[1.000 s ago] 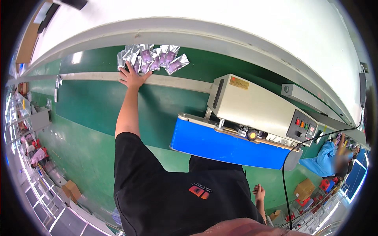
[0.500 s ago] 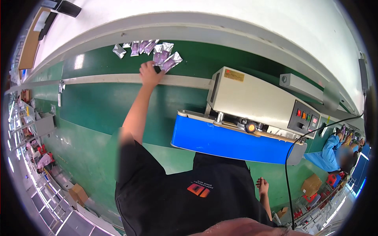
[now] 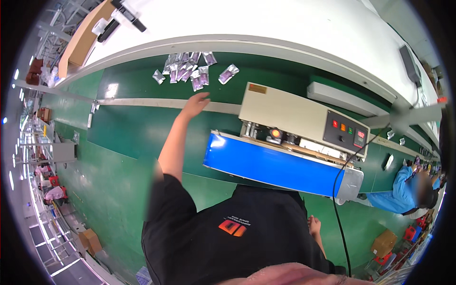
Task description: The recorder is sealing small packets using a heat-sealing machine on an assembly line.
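My left hand (image 3: 194,105) reaches over the pale strip along the green bench, its fingers stretched out and nothing visible in them. Just beyond it lies a loose heap of small silver and purple foil packets (image 3: 197,80), apart from the fingertips. One foil packet (image 3: 229,74) rests separately to the right of the heap. My right hand (image 3: 314,225) hangs low beside my body, partly behind my black shirt. Its fingers are loosely bent, with nothing seen in them. A beige band sealing machine (image 3: 289,114) with a blue conveyor belt (image 3: 270,164) stands right of my left hand.
A black cable (image 3: 338,209) hangs across the machine's right end. A white shelf (image 3: 247,26) runs above the bench's far side, carrying an open cardboard box (image 3: 85,35). At the far right sits a person in blue (image 3: 394,192). Cardboard boxes (image 3: 90,241) stand on the floor.
My left hand has come away from the packets, slightly nearer to me and to the right. One packet now lies apart from the heap. The whole view has shifted.
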Demonstrator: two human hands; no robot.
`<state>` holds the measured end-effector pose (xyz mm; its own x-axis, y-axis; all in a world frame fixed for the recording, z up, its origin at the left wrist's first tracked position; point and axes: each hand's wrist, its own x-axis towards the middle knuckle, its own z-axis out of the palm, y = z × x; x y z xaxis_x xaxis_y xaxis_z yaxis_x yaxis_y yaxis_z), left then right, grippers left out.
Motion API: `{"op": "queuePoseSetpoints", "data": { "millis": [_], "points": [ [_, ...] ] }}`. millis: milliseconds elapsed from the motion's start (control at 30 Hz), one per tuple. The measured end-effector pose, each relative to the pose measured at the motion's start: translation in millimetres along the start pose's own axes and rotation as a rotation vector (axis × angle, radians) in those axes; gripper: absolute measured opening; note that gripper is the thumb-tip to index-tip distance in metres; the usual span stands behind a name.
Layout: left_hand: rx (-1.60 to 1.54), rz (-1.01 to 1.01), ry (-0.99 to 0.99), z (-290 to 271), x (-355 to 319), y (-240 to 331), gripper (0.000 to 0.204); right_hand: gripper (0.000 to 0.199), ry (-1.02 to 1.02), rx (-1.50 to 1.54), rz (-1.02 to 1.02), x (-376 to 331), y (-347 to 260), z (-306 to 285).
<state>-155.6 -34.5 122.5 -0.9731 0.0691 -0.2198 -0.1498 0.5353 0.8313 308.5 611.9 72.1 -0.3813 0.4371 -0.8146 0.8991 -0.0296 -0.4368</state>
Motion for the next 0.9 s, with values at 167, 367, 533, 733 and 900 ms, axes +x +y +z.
{"op": "queuePoseSetpoints", "data": {
  "millis": [167, 367, 533, 733, 900],
  "points": [
    [-0.006, -0.047, 0.749, 15.1, -150.9, 54.9, 0.027, 0.022, 0.087, -0.434, -0.131, 64.8, 26.6, -25.5],
    [-0.443, -0.29, 1.233, 155.9, -273.7, 145.7, 0.023, 0.018, -0.082, -0.467, -0.261, 135.5, 9.5, -83.8],
    [-0.374, 0.028, 1.149, 215.9, -259.1, 253.2, 0.022, 0.016, -0.196, -0.04, -0.024, 143.7, -7.9, -155.1],
    [-0.602, 0.754, 0.614, 256.7, -205.6, 409.5, 0.038, 0.015, 0.053, 0.238, 0.091, 141.4, 14.1, -217.0],
    [-0.702, 1.211, -0.231, 306.6, -193.5, 523.6, 0.087, 0.019, 0.439, 0.576, -0.061, 127.9, 44.6, -209.8]
  ]
}}
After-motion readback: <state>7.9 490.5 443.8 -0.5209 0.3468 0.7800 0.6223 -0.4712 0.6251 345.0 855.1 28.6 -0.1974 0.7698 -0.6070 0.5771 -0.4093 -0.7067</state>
